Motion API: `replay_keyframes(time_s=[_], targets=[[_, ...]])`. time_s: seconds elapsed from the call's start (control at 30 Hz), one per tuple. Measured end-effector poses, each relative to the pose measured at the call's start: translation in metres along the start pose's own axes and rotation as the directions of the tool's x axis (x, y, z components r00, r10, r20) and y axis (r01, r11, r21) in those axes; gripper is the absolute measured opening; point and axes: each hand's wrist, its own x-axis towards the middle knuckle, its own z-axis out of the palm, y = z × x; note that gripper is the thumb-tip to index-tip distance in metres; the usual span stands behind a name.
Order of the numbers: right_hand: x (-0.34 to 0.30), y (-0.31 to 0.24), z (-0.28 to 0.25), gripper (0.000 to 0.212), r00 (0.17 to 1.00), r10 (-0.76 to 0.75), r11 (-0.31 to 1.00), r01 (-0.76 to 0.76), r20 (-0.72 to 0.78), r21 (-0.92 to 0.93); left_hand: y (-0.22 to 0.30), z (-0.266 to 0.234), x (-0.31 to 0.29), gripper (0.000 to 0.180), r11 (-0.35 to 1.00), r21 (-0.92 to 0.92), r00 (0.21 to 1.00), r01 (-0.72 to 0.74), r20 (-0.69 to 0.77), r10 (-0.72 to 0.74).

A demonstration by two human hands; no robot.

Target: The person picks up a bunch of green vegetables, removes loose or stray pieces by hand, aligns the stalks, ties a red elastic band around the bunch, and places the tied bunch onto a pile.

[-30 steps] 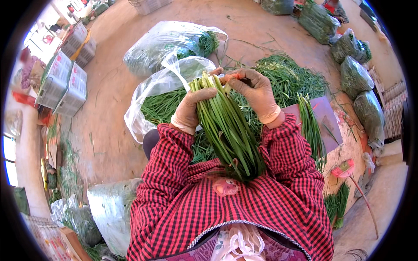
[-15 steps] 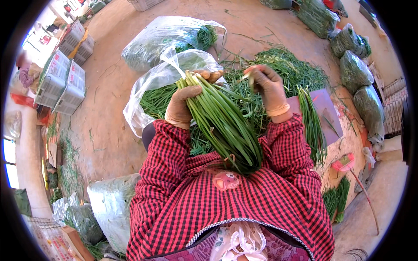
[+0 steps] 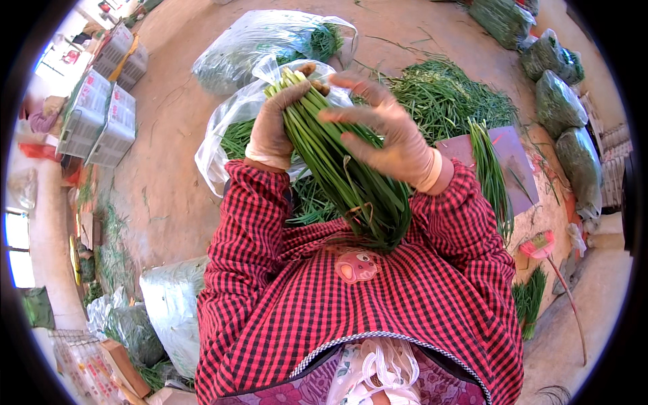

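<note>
A thick bunch of green garlic chives [image 3: 337, 172] slants before my chest, its pale stem ends up and its leaf tips against my checked clothing. My gloved left hand [image 3: 273, 128] is closed round it near the stem ends. Over the upper right side of the bunch, my gloved right hand [image 3: 395, 135] spreads its fingers, slightly blurred by motion; I see nothing in it. Beyond the hands lie an open clear plastic bag [image 3: 217, 145] with greens inside and a loose heap of chives [image 3: 452, 94]. Another chive bunch [image 3: 487, 175] rests on a purple board [image 3: 516, 162] to the right.
A filled plastic bag [image 3: 243, 50] lies farther off. White printed boxes [image 3: 88, 121] stand at the left, and stuffed bags [image 3: 560, 104] line the right wall. Near my right are a pink-headed, long-handled tool [image 3: 538, 244] and more chives [image 3: 533, 300]. A wrapped bundle [image 3: 172, 310] sits lower left.
My right hand has come left and opened over the bunch; the pale bit it pinched no longer shows in it. My left hand and the bunch's stem ends have moved up slightly.
</note>
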Motion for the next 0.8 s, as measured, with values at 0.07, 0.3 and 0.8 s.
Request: replay_keyframes(time_s=[0.07,0.3,0.8], targets=[[-0.002,-0.013,0.011,0.036,0.984,0.004,0.969,0.040,0.178,-0.244,0.012,-0.006,0.005,0.049,0.998,0.054,1.000,-0.012,-0.026,0.014],[-0.054,0.013,0.028,0.014,0.943,0.052,0.924,0.079,0.328,-0.375,0.061,-0.041,0.000,0.044,0.948,0.133,0.924,-0.291,-0.219,0.314],[0.014,0.007,0.012,0.108,0.990,0.138,0.983,-0.137,-0.004,0.126,0.070,0.046,-0.046,0.032,0.769,0.533,0.884,-0.353,-0.080,0.461]])
